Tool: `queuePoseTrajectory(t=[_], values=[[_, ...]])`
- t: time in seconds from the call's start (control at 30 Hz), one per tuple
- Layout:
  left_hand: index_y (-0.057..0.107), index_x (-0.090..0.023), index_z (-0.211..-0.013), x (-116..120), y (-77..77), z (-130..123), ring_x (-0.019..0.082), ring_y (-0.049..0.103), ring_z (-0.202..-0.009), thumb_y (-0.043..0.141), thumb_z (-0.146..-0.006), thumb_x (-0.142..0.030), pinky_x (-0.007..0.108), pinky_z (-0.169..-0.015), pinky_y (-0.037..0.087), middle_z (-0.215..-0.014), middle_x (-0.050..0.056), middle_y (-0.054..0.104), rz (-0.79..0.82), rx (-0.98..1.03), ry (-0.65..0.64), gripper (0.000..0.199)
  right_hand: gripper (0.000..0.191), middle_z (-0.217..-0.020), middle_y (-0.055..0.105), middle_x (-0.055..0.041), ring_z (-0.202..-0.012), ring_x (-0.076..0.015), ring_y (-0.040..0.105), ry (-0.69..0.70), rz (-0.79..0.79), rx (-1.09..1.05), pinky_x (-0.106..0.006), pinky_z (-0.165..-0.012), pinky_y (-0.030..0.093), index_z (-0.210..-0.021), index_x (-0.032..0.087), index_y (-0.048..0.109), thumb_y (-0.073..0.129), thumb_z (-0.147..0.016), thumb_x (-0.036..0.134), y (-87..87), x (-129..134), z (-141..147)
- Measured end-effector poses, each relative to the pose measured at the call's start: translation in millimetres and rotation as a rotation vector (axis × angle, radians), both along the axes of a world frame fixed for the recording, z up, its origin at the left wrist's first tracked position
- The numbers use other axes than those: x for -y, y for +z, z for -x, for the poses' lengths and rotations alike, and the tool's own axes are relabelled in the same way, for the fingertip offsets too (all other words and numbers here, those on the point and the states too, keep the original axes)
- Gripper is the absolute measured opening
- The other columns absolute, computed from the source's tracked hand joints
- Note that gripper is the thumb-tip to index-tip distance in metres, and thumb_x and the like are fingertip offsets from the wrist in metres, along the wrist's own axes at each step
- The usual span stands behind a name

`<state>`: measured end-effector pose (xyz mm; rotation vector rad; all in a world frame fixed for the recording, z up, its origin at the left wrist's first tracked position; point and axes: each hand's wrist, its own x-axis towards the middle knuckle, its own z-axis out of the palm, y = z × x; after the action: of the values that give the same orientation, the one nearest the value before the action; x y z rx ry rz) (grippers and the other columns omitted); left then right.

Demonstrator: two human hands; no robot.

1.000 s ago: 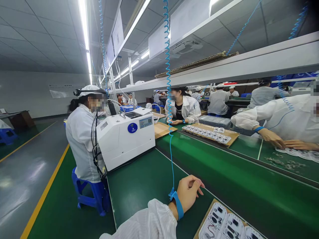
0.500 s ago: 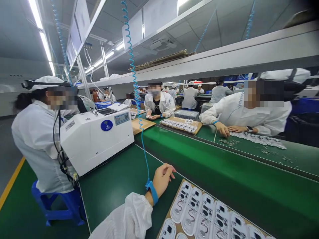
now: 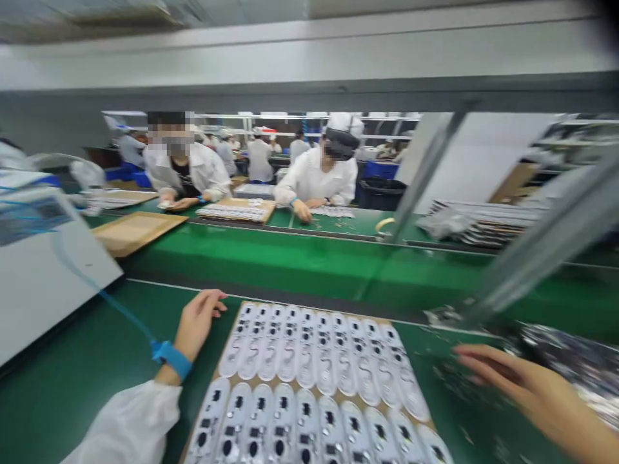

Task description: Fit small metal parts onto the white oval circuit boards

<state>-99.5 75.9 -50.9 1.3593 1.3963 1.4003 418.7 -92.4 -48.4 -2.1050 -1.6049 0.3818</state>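
Note:
My left hand, with a blue wrist strap, rests on the green bench beside a cardboard tray. Its fingers are loosely bent and apart, with nothing seen in them. Two rows of long white rounded casings, fitted with dark parts and thin wires, lie on the tray. To the tray's right, my right hand hovers over small scattered parts, fingers stretched out and smeared by motion. Nothing shows between them. The small parts are too blurred to name.
A white machine stands at the left, with a blue coiled cord before it. Silvery bags lie at the right by a metal post. Beyond the green belt, two people in white coats work.
The view has swung right and down. The whole tray front and my right hand have come into sight; the machine has slid left. My left hand stays beside the tray.

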Motion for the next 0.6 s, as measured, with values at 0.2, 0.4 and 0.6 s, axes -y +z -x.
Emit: queuePoseTrajectory(t=[0.2, 0.4, 0.6], values=[[0.069, -0.023, -0.081, -3, 6.6, 1, 0.017, 0.062, -0.076, 0.071, -0.067, -0.065, 0.026, -0.065, 0.052, -0.088, 0.0, 0.069, 0.074, -0.026, 0.008, 0.044, 0.041, -0.093, 0.075, -0.0041, -0.062, -0.0218, 0.068, 0.038, 0.076, -0.073, -0.034, -0.066, 0.053, -0.107, 0.026, 0.065, 0.05, -0.086, 0.058, 26.5, 9, 6], [0.07, -0.026, -0.08, -2, 10.4, 0, 0.017, 0.062, -0.08, 0.069, -0.074, -0.059, 0.024, -0.069, 0.051, -0.082, -0.003, 0.068, 0.123, -0.085, 0.0, 0.034, 0.034, -0.076, 0.073, -0.002, -0.066, -0.0225, 0.068, 0.05, 0.077, 0.111, -0.033, -0.065, 0.051, -0.093, 0.026, 0.068, 0.045, -0.09, 0.051, 34.3, 5, 3], [0.069, -0.025, -0.081, -5, 9.2, -2, 0.018, 0.062, -0.08, 0.068, -0.075, -0.058, 0.026, -0.069, 0.051, -0.092, -0.002, 0.069, 0.126, -0.102, -0.017, 0.033, 0.023, -0.105, 0.072, -0.0054, -0.083, -0.0239, 0.067, 0.027, 0.07, 0.271, -0.033, -0.068, 0.048, -0.094, 0.025, 0.07, 0.05, -0.09, 0.037, 22.1, -17, 21]])
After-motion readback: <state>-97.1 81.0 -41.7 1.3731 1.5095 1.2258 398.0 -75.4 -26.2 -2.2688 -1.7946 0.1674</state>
